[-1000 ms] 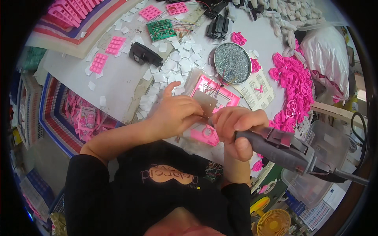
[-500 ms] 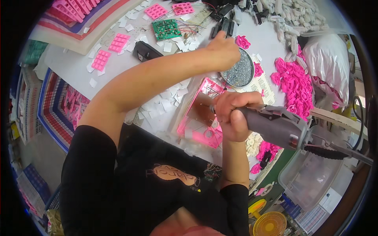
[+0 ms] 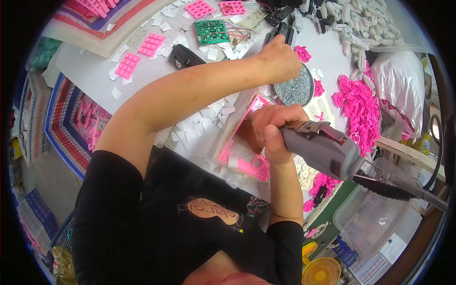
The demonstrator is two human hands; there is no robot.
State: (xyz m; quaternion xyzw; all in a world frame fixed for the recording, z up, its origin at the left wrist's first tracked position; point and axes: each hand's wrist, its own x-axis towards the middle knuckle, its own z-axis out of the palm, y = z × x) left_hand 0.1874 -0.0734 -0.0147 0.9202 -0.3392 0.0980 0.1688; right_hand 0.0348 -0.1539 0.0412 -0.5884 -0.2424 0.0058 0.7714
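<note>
My right hand (image 3: pixel 278 130) is wrapped round a grey power screwdriver (image 3: pixel 327 151), which slants down to the left over an open pink plastic case (image 3: pixel 256 170). The tool's tip is hidden by the hand. Inside the case a brown panel (image 3: pixel 244 135) partly shows. My left hand (image 3: pixel 281 59) is at the upper left rim of a round tin of small silvery screws (image 3: pixel 295 90). Its fingers are curled, with the tips out of sight, so what they hold cannot be made out. A black plastic housing (image 3: pixel 284 31) lies just beyond that hand.
A green circuit board (image 3: pixel 212 32) with wires and a black housing (image 3: pixel 186 57) lie left of the tin. Pink keypads (image 3: pixel 152 44) and white paper squares are scattered about. Pink loops (image 3: pixel 358 107) pile at right, white parts (image 3: pixel 368 23) behind. A spring (image 3: pixel 403 183) hangs from the screwdriver.
The right hand and screwdriver have shifted slightly left over the pink case. My left hand stays beside the screw tin. The whole view has drifted a little, moving the table rightward in the picture.
</note>
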